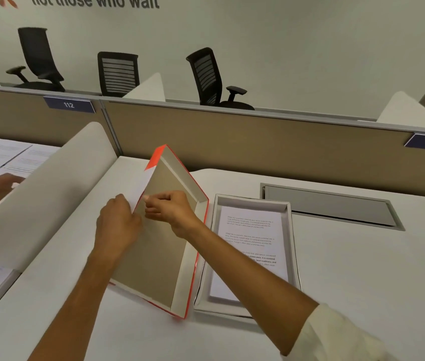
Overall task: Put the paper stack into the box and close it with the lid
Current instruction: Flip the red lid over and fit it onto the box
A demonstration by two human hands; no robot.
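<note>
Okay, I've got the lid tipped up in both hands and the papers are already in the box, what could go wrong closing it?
1. The lid stands tilted on its edge left of the box, held only at its left edge by the left hand and right hand; it may slip as you swing it over.
2. The paper stack fills most of the box; a lid wall could catch a sheet and crease it.
3. The box may shift if the lid lands skewed.

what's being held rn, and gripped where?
Both hands, left hand and right hand, hold the orange lid, tilted open-side up, by its raised left edge.
</note>
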